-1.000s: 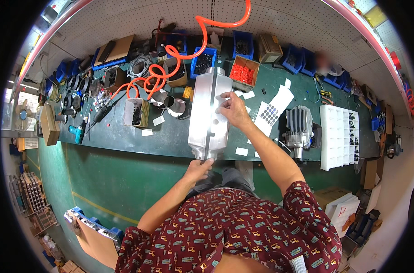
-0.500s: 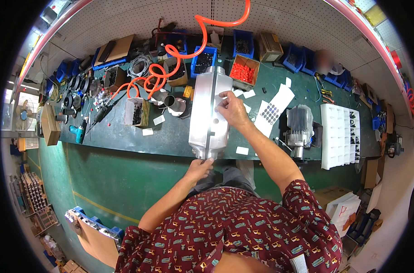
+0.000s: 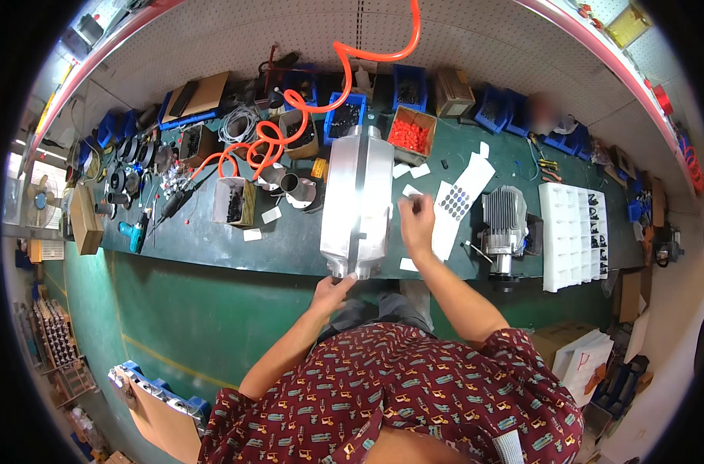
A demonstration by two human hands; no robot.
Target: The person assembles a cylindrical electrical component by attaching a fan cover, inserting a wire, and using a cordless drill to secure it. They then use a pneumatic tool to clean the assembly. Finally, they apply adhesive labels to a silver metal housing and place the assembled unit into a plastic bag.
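Observation:
A long silver metal housing point(image 3: 339, 197) with a dark lengthwise seam stands on the bench in front of me, its near end at the bench's front edge. My left hand point(image 3: 334, 294) grips that near end, thumb on top and fingers underneath. My right hand point(image 3: 418, 224) is off the housing, just to its right, with the fingers curled in; whatever they may hold is too small and dark to make out. Beside it lie a white sheet with round dark stickers point(image 3: 455, 203) and a small white card point(image 3: 411, 191).
A finned grey motor point(image 3: 504, 220) and a white foam tray point(image 3: 564, 236) stand to the right. Behind are a box of red caps point(image 3: 411, 131) and blue bins point(image 3: 344, 116). An orange coiled hose point(image 3: 294, 99) hangs over the bench. A teal power drill point(image 3: 133, 232) lies left.
My right hand has left the housing's upper face and moved right and toward me, its fingers curling. The left hand keeps its grip on the near end.

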